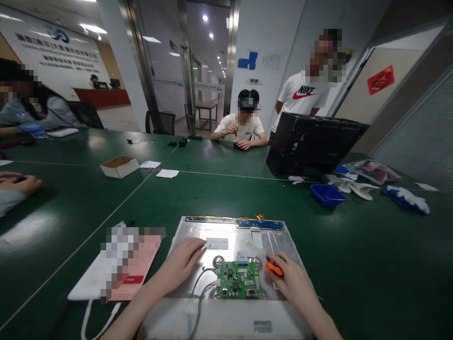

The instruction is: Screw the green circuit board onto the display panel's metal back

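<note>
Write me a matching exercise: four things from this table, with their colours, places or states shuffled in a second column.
Things:
1. board
2. tool
3. tray
4. monitor

Descriptions:
A. black, back turned to the camera
B. blue, empty
C. green, on a metal panel
D. in the right hand

Pairs: 1-C, 2-D, 3-B, 4-A

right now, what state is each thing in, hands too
left hand, open, resting on the panel
right hand, closed on the orange tool
orange tool, held
metal panel, lying flat
green circuit board, uncovered
cardboard box, open-topped
blue tray, upright
black monitor, standing, back showing
</note>
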A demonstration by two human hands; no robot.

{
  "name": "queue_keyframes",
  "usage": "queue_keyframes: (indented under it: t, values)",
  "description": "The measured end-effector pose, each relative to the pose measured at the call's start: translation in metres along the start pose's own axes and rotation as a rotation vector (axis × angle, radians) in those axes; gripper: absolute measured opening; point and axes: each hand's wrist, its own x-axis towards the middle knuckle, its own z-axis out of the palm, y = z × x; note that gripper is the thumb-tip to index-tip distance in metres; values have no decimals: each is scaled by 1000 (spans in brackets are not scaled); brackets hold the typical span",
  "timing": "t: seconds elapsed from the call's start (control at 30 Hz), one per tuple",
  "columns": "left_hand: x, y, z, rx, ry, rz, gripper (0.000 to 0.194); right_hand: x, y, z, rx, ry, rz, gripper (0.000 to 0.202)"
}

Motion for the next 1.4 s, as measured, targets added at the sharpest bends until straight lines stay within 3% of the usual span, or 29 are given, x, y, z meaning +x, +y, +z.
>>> queue_keyframes:
  t: [0.27, 0.53, 0.7, 0.87, 1.07, 1.23, 1.4]
  values:
    - [-32, 1, -9, -34, -76, 9, 24, 6, 13, 9, 14, 10, -58, 26]
    - [-16, 4, -2, -37, -137, 27, 21, 10, 12, 4, -41, -81, -98, 35]
    - [-6, 4, 2, -49, -152, 39, 18, 25, -10, -6, -10, -105, -165, 35]
    - [3, 4, 5, -58, -156, 46, 15, 58, -55, -14, 8, -114, -346, 42]
    - [34, 3, 14, 29, -87, 54, 15, 107, -97, 2, 41, -131, -486, 25]
    - [50, -2, 21, 72, -83, 67, 12, 123, -102, 18, 58, -143, -510, 15]
    - [33, 6, 5, 5, -84, 24, 14, 103, -95, 11, 83, -153, -531, 20]
